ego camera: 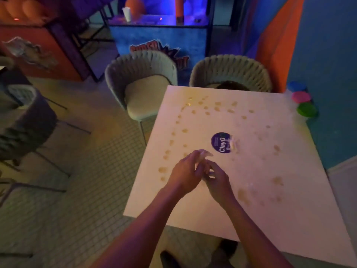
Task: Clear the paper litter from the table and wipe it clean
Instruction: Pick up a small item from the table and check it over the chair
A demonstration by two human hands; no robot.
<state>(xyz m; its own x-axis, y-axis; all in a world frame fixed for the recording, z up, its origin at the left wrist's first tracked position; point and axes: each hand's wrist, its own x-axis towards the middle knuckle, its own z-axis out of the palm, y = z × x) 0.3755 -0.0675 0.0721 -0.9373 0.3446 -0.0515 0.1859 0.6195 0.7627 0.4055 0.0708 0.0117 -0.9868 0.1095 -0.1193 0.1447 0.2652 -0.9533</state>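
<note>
Two hands meet over the near-left part of the white square table point(289, 171), and they're close enough that the fingers overlap. The left hand point(185, 176) has its fingers curled around a small pale scrap of paper point(203, 153) that pokes out past the fingertips, so it looks like it's pinching that. The right hand point(217, 179) is right against it with the fingers bent inward; honestly can't tell whether it has hold of the scrap too or is just touching the other hand, it's all a bit blurry.

Dozens of yellowish smudges point(193, 107) are scattered all over the tabletop, running in a loose arc from the far edge down the left side and again along the right. Near the middle sits a round dark blue sticker point(219, 142) with white lettering, and a small crumpled whitish bit of paper point(234, 145) lies touching its right edge.

Beyond the far edge stand two grey woven chairs point(141, 82), side by side. Three round lids, blue, pink and green point(307, 111), sit by the teal wall off the table's far right corner. Tiled floor point(77, 180) to the left.
</note>
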